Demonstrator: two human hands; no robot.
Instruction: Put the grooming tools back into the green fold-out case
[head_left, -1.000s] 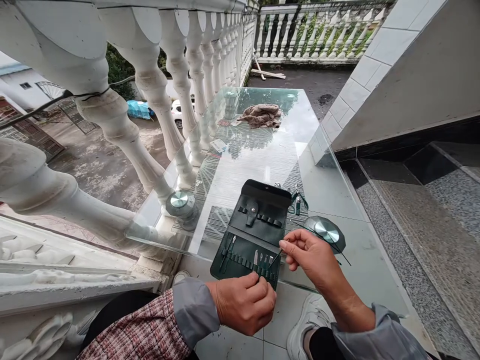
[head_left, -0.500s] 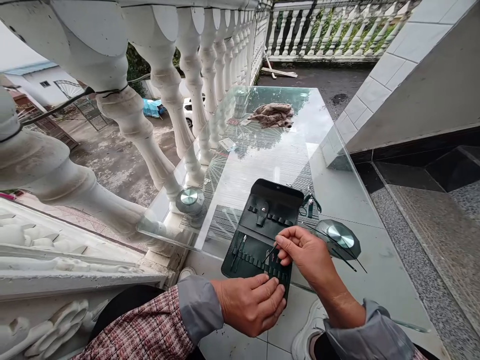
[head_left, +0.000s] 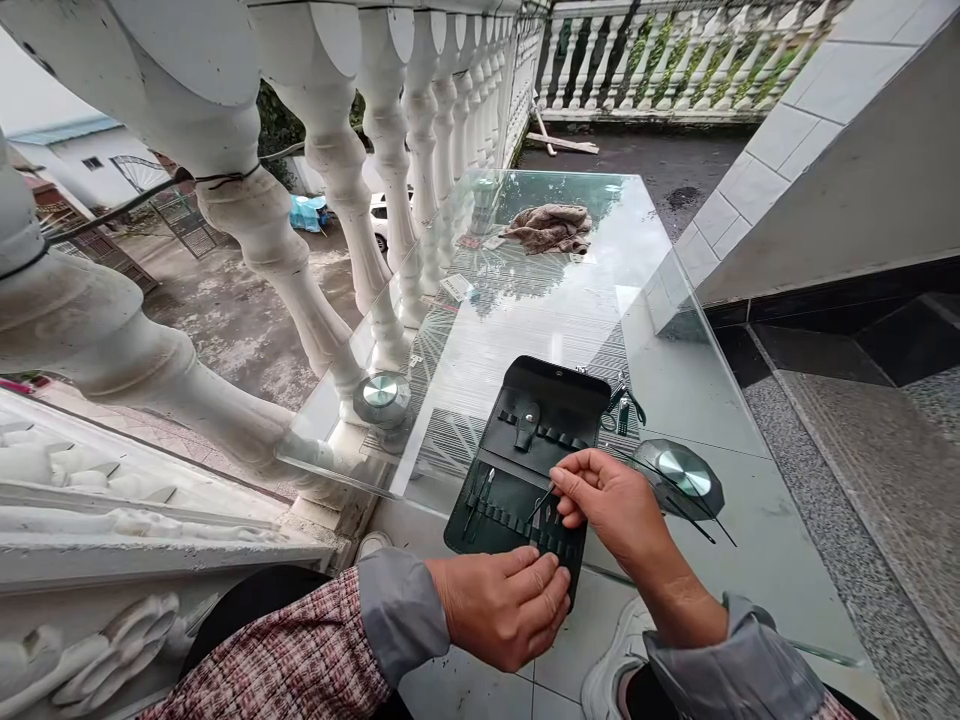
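Note:
A black manicure case (head_left: 551,400) lies unfolded on the glass table, its loops in rows. Slim tools (head_left: 480,495) sit in its lower left loops. My left hand (head_left: 510,605) is closed over the case's near edge, fingers bent; its thumb is mostly hidden. Over the lower right loops, my right hand (head_left: 611,500) pinches a thin dark manicure tool (head_left: 538,505) between thumb and fingertips, its end pointing down at the loops. Beyond the right hand lie nail clippers (head_left: 622,415) and other small metal tools. Long thin dark rods (head_left: 686,500) stretch past the right hand's far side.
The glass table top (head_left: 675,350) rests on round metal-capped supports (head_left: 382,395). A crumpled brown cloth (head_left: 551,228) and a small white packet (head_left: 457,288) lie farther back. White balusters (head_left: 330,180) line the left; a stone step (head_left: 862,460) is at right.
The view has shifted very slightly. Both hands keep almost the same place on and over the case, and the right hand still pinches the thin tool.

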